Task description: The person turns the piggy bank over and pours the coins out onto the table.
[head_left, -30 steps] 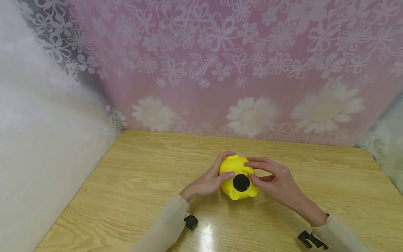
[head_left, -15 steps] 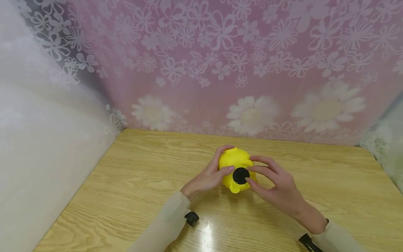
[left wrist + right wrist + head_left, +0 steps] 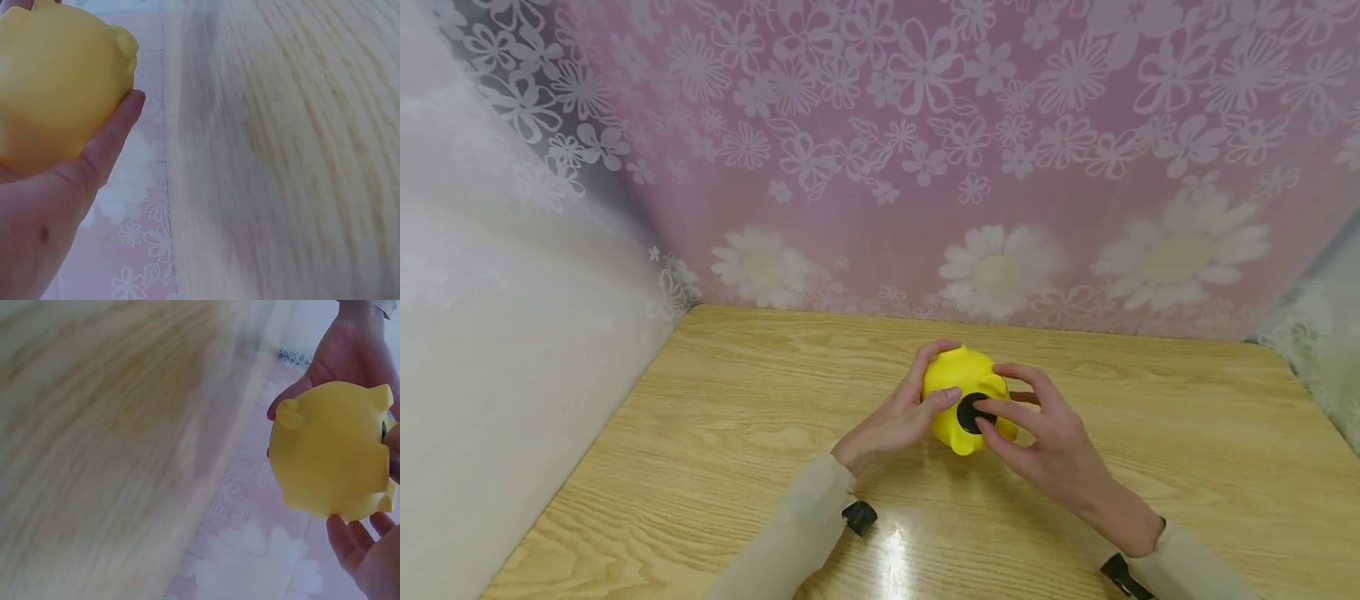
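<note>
Along the bottom edge of the head view, two pale sleeves (image 3: 778, 533) are seen. Higher, right of centre, a yellow rounded figure (image 3: 952, 377) is gripped along its left side by the left hand (image 3: 895, 423). From the right, a black disc (image 3: 967, 412) set in the figure is touched by the thumb and a finger of the right hand (image 3: 1054, 435), narrowly parted; whether it is pinched cannot be told. Work at the disc is judged the step in hand; a steady left hold and sure purchase on the disc seem called for. Behind, the worktop (image 3: 760, 375) is backed by flowered pink cloth (image 3: 865, 208).
</note>
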`<state>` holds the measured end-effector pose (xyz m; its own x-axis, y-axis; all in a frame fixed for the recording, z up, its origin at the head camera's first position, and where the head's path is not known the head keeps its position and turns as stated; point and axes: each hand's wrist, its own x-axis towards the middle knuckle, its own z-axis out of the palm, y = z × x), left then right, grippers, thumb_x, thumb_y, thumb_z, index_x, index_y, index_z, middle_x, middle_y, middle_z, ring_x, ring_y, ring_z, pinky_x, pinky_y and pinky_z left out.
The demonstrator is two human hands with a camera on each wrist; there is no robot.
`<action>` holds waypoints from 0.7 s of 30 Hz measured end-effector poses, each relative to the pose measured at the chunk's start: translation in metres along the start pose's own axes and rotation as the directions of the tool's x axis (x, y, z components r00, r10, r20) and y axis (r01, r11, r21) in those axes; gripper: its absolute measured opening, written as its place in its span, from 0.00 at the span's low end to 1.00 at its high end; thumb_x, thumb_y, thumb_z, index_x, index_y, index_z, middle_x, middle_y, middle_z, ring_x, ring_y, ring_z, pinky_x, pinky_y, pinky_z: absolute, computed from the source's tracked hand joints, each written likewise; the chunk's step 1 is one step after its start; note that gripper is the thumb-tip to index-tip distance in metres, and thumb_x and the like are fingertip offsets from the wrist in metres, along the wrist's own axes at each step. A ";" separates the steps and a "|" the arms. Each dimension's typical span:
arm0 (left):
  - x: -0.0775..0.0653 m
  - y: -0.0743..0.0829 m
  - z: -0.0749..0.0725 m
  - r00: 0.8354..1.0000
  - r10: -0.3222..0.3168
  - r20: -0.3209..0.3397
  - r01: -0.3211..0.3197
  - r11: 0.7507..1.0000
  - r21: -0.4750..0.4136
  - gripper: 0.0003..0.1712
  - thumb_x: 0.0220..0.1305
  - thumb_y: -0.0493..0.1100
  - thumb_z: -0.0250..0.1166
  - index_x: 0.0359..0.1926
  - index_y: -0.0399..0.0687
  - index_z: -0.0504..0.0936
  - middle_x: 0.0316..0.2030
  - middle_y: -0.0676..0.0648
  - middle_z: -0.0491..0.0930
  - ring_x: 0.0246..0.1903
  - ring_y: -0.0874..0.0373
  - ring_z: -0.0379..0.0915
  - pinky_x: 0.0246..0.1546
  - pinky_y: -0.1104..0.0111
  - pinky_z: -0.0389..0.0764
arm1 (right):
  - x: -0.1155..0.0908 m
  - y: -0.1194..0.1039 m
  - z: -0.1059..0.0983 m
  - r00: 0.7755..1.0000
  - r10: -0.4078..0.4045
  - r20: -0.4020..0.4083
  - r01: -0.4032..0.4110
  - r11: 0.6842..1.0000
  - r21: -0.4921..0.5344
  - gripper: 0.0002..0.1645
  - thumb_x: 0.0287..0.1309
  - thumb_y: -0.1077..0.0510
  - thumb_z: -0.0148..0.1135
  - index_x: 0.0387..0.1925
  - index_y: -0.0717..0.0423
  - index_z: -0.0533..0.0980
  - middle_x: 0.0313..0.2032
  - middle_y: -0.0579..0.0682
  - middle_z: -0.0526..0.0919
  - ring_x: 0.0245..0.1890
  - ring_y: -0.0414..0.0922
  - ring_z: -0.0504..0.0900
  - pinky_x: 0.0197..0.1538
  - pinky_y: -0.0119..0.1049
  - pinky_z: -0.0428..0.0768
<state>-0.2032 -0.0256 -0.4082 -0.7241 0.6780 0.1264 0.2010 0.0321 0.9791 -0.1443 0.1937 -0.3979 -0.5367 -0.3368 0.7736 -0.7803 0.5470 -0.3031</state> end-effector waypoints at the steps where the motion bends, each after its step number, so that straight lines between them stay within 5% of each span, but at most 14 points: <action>1: 0.000 0.000 0.000 1.000 -0.001 -0.002 0.001 1.000 0.003 0.32 0.80 0.49 0.49 0.77 0.70 0.48 0.65 0.42 0.64 0.48 0.55 0.78 0.45 0.64 0.87 | 0.000 0.000 0.001 1.000 0.009 0.002 -0.009 1.000 0.006 0.24 0.71 0.41 0.58 0.40 0.54 0.88 0.55 0.64 0.79 0.56 0.55 0.80 0.57 0.18 0.77; 5: 0.001 0.002 0.001 1.000 -0.007 -0.012 0.007 1.000 0.019 0.31 0.81 0.49 0.49 0.77 0.70 0.48 0.63 0.42 0.66 0.45 0.56 0.79 0.43 0.66 0.86 | 0.001 -0.002 0.003 0.999 0.035 -0.013 -0.035 0.999 0.033 0.09 0.56 0.60 0.76 0.40 0.56 0.89 0.55 0.65 0.78 0.56 0.52 0.79 0.55 0.16 0.76; 9: 0.001 0.003 0.001 1.000 -0.010 -0.015 0.010 0.999 0.032 0.31 0.81 0.50 0.49 0.77 0.70 0.49 0.61 0.42 0.67 0.44 0.57 0.78 0.42 0.66 0.86 | 0.002 -0.003 0.005 0.998 0.059 -0.030 -0.057 0.997 0.049 0.25 0.33 0.77 0.77 0.39 0.56 0.89 0.55 0.63 0.78 0.54 0.51 0.78 0.54 0.15 0.76; 21: -0.001 0.002 0.001 0.997 -0.076 -0.012 0.077 0.993 0.086 0.28 0.80 0.56 0.51 0.74 0.80 0.53 0.56 0.47 0.73 0.44 0.58 0.79 0.45 0.67 0.84 | -0.001 -0.002 0.005 0.999 0.037 0.009 -0.038 0.997 0.074 0.24 0.35 0.76 0.73 0.35 0.51 0.89 0.55 0.65 0.76 0.56 0.52 0.72 0.51 0.17 0.73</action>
<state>-0.2015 -0.0250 -0.4064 -0.7453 0.6645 0.0533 0.2009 0.1476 0.9684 -0.1434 0.1887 -0.4013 -0.5682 -0.3231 0.7568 -0.7811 0.5013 -0.3724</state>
